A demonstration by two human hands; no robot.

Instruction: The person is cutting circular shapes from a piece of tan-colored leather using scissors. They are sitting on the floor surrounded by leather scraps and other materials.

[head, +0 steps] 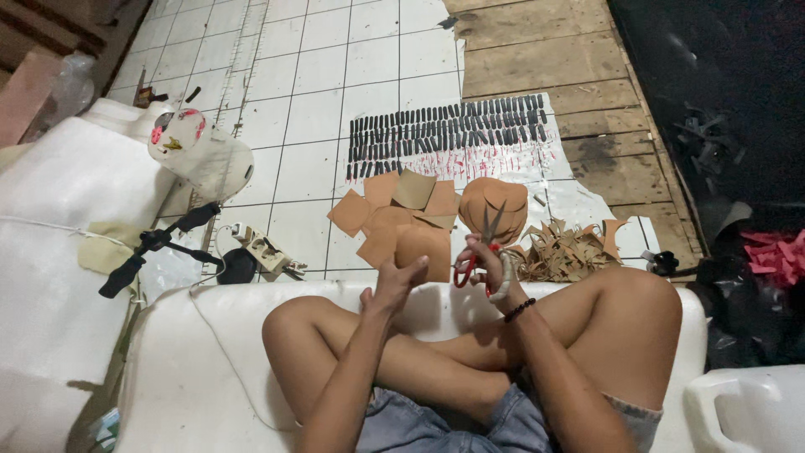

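Note:
My right hand [488, 262] grips red-handled scissors [480, 245], blades up and slightly apart. My left hand [397, 278] holds a brown leather-like sheet [424, 252] upright beside the scissors. I sit cross-legged on a white cushion [193, 369]. Just beyond my hands, brown squares [386, 205] lie spread on the tiled floor, with a stack of round brown cut-outs [495, 204] to their right and a heap of brown offcuts [566, 250] by my right knee.
Rows of several small dark strips [449, 134] lie on a white sheet further out. A small black tripod [159, 243] and a tape dispenser [264, 250] sit at left. White padding [50, 252] fills the left, wooden boards [537, 50] the far right.

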